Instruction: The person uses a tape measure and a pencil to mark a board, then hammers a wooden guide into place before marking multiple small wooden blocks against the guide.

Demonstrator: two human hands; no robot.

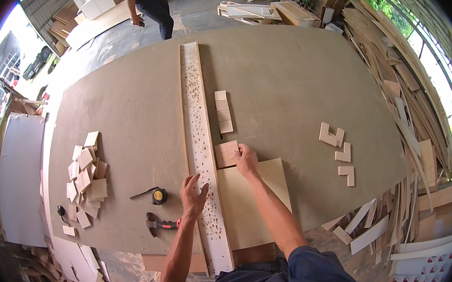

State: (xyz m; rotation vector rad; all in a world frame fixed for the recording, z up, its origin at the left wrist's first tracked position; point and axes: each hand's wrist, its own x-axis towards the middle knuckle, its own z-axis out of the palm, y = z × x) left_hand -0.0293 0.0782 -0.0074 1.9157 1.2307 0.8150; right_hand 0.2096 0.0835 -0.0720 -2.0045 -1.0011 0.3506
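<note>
My right hand (247,160) has its fingers closed on the right edge of a flat, square wooden block (226,154). The block lies against the side of a long white board (200,114) with raised edges and many small holes or specks. Over the near half of that board rests my left hand (194,196), fingers apart and nothing in it. Just beyond the square block, small wooden blocks (223,112) stand in a row beside the board. A pale plywood panel (250,202) lies below my right hand, partly under my forearm.
Left on the large brown tabletop (126,111) are a heap of wooden blocks (92,187), a tape measure (159,196) and a hammer (163,224). Several L-shaped wooden pieces (347,152) lie to the right. Scrap boards (398,75) lean beyond the right edge. A person (149,0) stands past the far edge.
</note>
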